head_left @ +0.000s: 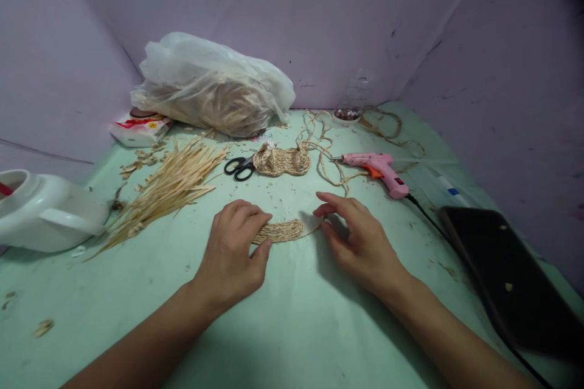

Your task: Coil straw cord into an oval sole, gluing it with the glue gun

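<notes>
My left hand (237, 246) is closed around the left end of a flat oval of coiled, braided straw cord (285, 231), holding it against the table. From the oval's right end a loose strand of the cord (312, 230) runs to my right hand (356, 234). There the strand passes at the fingers, with thumb and middle finger drawn together on it and the index finger raised. Behind the hands lies a finished-looking woven straw piece (281, 161) with a wavy outline. Black-handled scissors (240, 167) rest against its left side, their blades partly hidden.
A pink glue gun (376, 169) lies at right, its cord trailing past a dark phone-like slab (506, 279). Dry straw strips (177, 179), a white jug (50, 209) and a small box (141, 130) are left. A stuffed plastic bag (214, 85) and bead dish (347, 117) stand behind.
</notes>
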Demonstrator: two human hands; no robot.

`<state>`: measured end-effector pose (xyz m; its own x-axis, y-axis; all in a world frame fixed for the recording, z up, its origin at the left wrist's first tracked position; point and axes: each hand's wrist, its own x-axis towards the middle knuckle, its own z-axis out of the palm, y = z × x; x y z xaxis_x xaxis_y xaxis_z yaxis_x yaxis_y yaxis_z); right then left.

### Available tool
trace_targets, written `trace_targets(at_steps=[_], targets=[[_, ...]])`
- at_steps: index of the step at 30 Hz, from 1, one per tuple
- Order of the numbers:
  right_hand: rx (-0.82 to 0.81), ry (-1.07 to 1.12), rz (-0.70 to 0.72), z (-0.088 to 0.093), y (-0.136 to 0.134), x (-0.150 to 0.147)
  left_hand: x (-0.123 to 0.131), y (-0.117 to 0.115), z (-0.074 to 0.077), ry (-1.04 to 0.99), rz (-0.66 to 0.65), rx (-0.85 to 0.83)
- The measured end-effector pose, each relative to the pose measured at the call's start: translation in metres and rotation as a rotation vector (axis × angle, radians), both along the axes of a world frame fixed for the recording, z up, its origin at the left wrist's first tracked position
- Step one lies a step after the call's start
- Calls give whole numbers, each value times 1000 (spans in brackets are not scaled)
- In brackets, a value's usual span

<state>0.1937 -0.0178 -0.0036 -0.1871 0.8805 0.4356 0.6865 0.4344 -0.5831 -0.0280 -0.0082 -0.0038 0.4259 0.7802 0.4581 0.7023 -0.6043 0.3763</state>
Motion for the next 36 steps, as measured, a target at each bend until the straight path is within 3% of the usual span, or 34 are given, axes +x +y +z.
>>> trace_targets(at_steps=[19,24,27,30,33,36], targets=[[-51,-168,94,3,1,-2,6,-2,4,197,39,18],[29,-104,59,3,1,-2,4,-2,3,210,39,-2],[120,-84,-72,10,7,14,3,-1,2,203,32,2],[103,-132,-380,22,17,47,3,0,0,200,24,23],[-160,-276,-758,33,25,80,3,0,-1,198,23,49],[-462,-332,-837,36,31,95,3,0,-1,198,31,57]])
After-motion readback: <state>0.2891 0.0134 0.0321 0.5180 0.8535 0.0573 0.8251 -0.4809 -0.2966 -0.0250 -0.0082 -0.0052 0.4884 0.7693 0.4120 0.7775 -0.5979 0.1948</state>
